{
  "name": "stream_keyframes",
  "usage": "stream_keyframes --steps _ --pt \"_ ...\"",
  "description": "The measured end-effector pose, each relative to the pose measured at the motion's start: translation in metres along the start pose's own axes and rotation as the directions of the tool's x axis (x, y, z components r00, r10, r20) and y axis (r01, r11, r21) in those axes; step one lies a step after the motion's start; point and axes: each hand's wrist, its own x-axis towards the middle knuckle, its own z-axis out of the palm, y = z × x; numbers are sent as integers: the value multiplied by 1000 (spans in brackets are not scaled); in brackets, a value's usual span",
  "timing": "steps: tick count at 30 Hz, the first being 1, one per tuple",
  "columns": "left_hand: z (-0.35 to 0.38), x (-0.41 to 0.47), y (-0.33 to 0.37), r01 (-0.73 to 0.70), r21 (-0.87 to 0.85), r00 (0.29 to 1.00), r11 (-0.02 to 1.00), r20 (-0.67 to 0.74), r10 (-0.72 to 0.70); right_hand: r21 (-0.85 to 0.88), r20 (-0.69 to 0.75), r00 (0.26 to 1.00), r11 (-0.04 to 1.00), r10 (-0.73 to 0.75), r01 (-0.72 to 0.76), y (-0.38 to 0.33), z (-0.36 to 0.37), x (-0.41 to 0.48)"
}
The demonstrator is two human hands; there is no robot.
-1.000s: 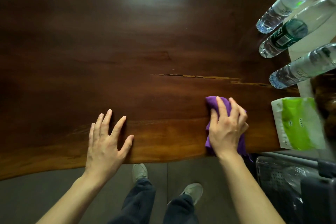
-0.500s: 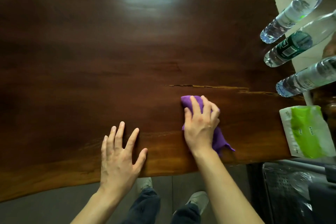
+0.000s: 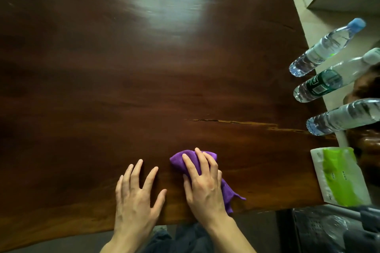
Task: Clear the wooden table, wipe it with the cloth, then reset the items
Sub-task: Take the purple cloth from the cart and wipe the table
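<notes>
Near the front edge of the desk [image 3: 144,68], the right hand [image 3: 202,187] presses a bunched purple cloth [image 3: 183,160] flat against the dark wood, its fingers [image 3: 189,165] curled over the top of the wad so that it is gripped from above, with a loose corner trailing out toward the edge on the right. Just beside it, the left hand [image 3: 135,199] lies palm down on the bare wood, fingers spread and holding nothing, apparently bracing the body. Most of the surface is clear; three water bottles [image 3: 327,47] stand in a row at the right end, and a green and white tissue pack [image 3: 341,176] lies near the right front corner, partly over the edge. This looks like the wiping step, with the clearing seemingly done and the reset not yet begun. The next move probably calls for carrying the cloth across the unwiped stretch to the left and toward the far side, keeping pressure even, and lifting the bracing hand out of the way so that the patch beneath it is wiped too.
</notes>
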Motion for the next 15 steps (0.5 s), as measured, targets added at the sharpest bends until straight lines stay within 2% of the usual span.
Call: stream_keyframes --steps 5,11,15 --pt "-9 31 14 20 -79 996 997 -80 -26 346 -37 997 937 61 -44 17 -26 21" --pt "-23 98 33 8 -54 994 999 -109 -14 357 -192 973 933 130 -55 69 -69 92" --pt "-24 127 35 15 -26 996 1000 -85 -17 320 -262 928 931 265 -175 115 -84 154"
